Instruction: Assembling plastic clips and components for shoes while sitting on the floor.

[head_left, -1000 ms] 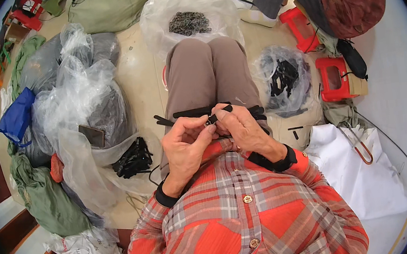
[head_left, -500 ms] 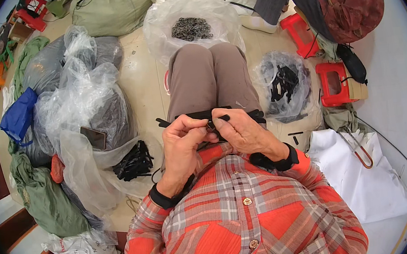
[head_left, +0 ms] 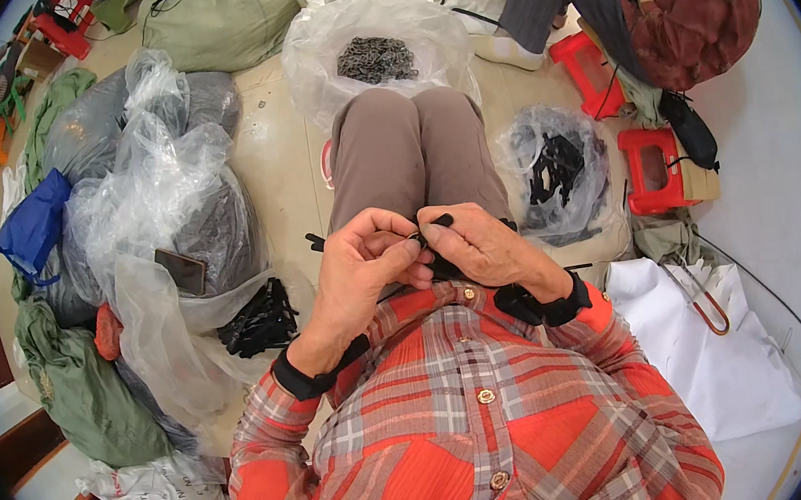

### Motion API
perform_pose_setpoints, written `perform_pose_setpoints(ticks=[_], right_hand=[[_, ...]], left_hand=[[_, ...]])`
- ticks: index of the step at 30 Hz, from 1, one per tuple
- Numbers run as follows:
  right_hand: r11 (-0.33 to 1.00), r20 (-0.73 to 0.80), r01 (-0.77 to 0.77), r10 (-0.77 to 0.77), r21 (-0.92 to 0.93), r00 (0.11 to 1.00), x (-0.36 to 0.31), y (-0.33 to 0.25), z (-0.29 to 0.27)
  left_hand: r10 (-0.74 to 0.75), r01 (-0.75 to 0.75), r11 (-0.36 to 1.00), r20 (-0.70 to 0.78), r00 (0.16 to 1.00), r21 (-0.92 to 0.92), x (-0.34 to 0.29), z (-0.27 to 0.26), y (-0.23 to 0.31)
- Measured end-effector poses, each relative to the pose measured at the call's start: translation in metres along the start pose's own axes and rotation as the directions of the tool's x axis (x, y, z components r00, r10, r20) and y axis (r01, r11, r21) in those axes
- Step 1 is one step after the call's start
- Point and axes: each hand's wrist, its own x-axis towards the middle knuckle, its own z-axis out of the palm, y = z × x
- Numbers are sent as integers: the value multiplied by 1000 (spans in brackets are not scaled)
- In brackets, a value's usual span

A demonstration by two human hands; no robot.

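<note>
Over my lap, my left hand (head_left: 369, 258) and my right hand (head_left: 481, 249) meet, both with fingers pinched. Between the fingertips is a small metal ring or buckle (head_left: 416, 237), mostly covered by them. A black strap (head_left: 442, 220) is gripped in my right hand, its short end poking out past the thumb. My left thumb and forefinger press at the metal piece. More black strips (head_left: 317, 243) lie across my thighs, largely hidden beneath the hands.
Beyond my knees, a clear plastic bag holds dark metal pieces (head_left: 377, 58). Black strips (head_left: 556, 168) fill another bag to the right, and a heap of black strips (head_left: 260, 317) lies left. A phone (head_left: 183, 272) rests on plastic. A co-worker (head_left: 690, 14) sits near red stools (head_left: 653, 169).
My left hand has turned and lifted slightly, its fingers closer to the right hand's. The black strips across my lap are now more covered. The co-worker has leaned a little.
</note>
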Motion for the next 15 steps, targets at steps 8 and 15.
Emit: perform_pose_setpoints(ticks=[8,15], right_hand=[[999,25,8,-9,41,1000,3,5,-5],[980,-15,-93,97,176,995,4,13,-2]], left_hand=[[-124,130,990,87,988,-61,10,-2,10],[-71,68,996,62,996,53,14,-4,9]])
